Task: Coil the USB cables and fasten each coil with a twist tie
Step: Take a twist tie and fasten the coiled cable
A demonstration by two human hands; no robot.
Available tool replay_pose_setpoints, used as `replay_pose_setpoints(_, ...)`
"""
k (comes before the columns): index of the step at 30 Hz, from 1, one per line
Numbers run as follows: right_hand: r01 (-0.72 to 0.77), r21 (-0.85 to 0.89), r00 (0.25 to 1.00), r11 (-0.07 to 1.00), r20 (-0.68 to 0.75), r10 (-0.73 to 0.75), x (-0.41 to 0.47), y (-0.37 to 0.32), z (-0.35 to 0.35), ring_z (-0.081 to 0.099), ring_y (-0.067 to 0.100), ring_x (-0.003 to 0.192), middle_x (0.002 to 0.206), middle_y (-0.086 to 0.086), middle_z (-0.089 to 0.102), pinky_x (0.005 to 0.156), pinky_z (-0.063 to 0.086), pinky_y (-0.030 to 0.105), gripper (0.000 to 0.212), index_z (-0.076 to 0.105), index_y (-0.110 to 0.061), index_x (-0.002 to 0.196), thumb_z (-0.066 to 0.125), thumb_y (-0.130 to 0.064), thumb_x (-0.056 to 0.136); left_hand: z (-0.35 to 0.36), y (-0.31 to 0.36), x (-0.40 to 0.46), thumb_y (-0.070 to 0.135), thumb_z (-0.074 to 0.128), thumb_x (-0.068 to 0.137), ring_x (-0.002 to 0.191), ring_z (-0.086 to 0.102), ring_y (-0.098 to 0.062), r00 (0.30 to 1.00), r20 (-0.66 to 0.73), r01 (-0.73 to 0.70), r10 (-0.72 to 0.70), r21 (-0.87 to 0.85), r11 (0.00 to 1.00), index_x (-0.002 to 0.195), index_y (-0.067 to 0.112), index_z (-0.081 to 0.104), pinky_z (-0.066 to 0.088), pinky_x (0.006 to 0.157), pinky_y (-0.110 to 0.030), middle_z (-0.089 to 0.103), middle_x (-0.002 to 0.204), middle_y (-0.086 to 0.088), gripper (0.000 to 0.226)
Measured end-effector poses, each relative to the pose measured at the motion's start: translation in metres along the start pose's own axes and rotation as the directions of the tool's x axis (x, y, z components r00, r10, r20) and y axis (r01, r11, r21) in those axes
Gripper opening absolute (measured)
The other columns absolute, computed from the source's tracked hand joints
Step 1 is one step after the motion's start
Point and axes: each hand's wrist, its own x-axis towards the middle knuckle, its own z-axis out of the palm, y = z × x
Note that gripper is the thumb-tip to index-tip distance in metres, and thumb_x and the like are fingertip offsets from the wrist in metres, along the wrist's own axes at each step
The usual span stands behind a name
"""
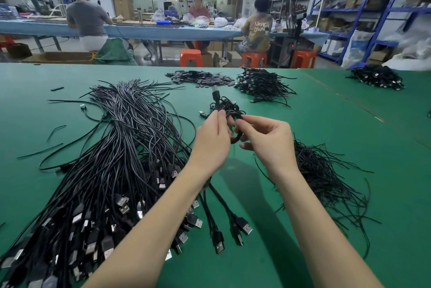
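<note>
Both hands were raised over the green tabletop, working one small coil of black USB cable. The left hand pinched it between thumb and fingers, and the right hand curled its fingertips at the coil's near edge, probably twisting a tie, though the tie itself was too thin to make out.

Judging by the piles, the job was well under way but far from finished. A heap of bundled cables lay beyond the hands. A much larger sheaf of straight cables waited on the left, and loose twist ties lay on the right.

The only legible writing was "UNKNOWN" on a seated worker's shirt.
</note>
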Motion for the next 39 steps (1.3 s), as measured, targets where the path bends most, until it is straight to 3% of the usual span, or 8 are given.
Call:
replay_pose_setpoints(9,-0.041,0.060,0.999,0.997,-0.027,0.042,0.001,0.000,-0.004,0.061,0.011,0.051,0.068,0.004,0.075,0.057,0.057,0.024,0.011,0.079,-0.017,0.083,0.077,-0.008,0.087,0.011,0.001,-0.012,0.013,0.032,0.106,0.081,0.066,-0.035,0.985,0.172,-0.016,-0.002,0.102,0.995,0.106,0.001,0.044,0.055,0.073,-0.050,0.065,0.096,-0.020,0.017)
replay_pose_setpoints(15,-0.019,-0.062,0.998,0.998,0.057,0.023,0.002,-0.005,-0.009,0.076,0.021,0.076,0.084,0.001,0.079,0.085,0.062,0.045,0.019,0.081,-0.026,0.090,0.089,-0.033,0.073,0.010,0.000,-0.012,0.006,0.034,0.101,0.066,0.057,-0.022,0.983,0.179,-0.088,0.046,0.230,0.969,0.108,0.009,0.046,0.041,0.056,-0.028,0.063,0.085,-0.009,0.014)
replay_pose_setpoints(19,0.022,-0.222,0.998,0.975,-0.047,-0.033,0.006,-0.002,-0.010,0.074,0.017,0.074,0.075,-0.006,0.076,0.086,0.059,0.046,0.026,0.081,-0.034,0.090,0.089,-0.048,0.069,0.019,0.001,-0.015,0.002,0.035,0.099,0.094,0.065,-0.032,0.952,0.294,-0.174,0.086,0.286,0.942,0.135,0.001,0.042,0.050,0.078,-0.037,0.067,0.106,-0.013,0.037)
replay_pose_setpoints(22,0.026,-0.209,0.997,0.978,-0.065,-0.040,0.008,0.003,-0.014,0.066,0.015,0.067,0.070,0.000,0.073,0.081,0.059,0.050,0.021,0.083,-0.025,0.088,0.088,-0.039,0.074,0.016,0.000,-0.013,0.005,0.035,0.102,0.067,0.060,-0.019,0.928,0.368,-0.180,0.066,0.284,0.942,0.130,0.004,0.044,0.041,0.055,-0.020,0.060,0.081,-0.004,0.029)
replay_pose_setpoints(26,0.060,-0.281,0.995,0.958,-0.057,-0.079,0.009,0.007,-0.018,0.067,0.024,0.067,0.074,-0.004,0.074,0.075,0.060,0.043,0.025,0.082,-0.019,0.093,0.088,-0.035,0.074,0.008,0.005,-0.013,0.005,0.030,0.105,0.065,0.060,-0.015,0.859,0.496,0.210,-0.125,-0.119,0.970,0.109,0.013,0.054,0.051,0.055,-0.024,0.055,0.085,-0.003,0.025)
replay_pose_setpoints(33,0.205,-0.336,0.979,0.919,0.064,-0.195,0.012,0.012,-0.024,0.060,0.013,0.056,0.069,-0.003,0.063,0.060,0.045,0.029,0.015,0.083,-0.015,0.091,0.087,-0.020,0.078,0.000,0.013,-0.003,-0.001,0.026,0.105,0.065,0.038,-0.011,0.572,0.741,0.818,-0.351,-0.484,0.311,0.121,-0.002,0.043,0.031,0.041,-0.013,0.047,0.085,-0.009,0.023)
replay_pose_setpoints(36,0.235,-0.372,0.971,0.898,0.042,-0.237,0.011,0.014,-0.023,0.056,0.014,0.058,0.067,0.002,0.064,0.061,0.044,0.030,0.010,0.083,-0.020,0.087,0.086,-0.024,0.079,0.002,0.015,-0.004,0.005,0.028,0.106,0.061,0.033,-0.009,0.566,0.731,0.822,-0.381,-0.464,0.329,0.112,0.002,0.044,0.023,0.041,-0.017,0.044,0.078,-0.007,0.017)
replay_pose_setpoints(39,0.098,-0.282,0.995,0.955,0.007,-0.100,0.011,0.010,-0.024,0.067,0.008,0.065,0.071,-0.005,0.075,0.068,0.055,0.023,0.017,0.082,-0.019,0.088,0.080,-0.036,0.085,0.010,0.011,-0.003,0.005,0.031,0.105,0.054,0.034,-0.008,0.715,0.558,0.694,-0.422,-0.490,0.527,0.101,0.000,0.048,0.021,0.037,-0.014,0.044,0.075,-0.006,0.018)
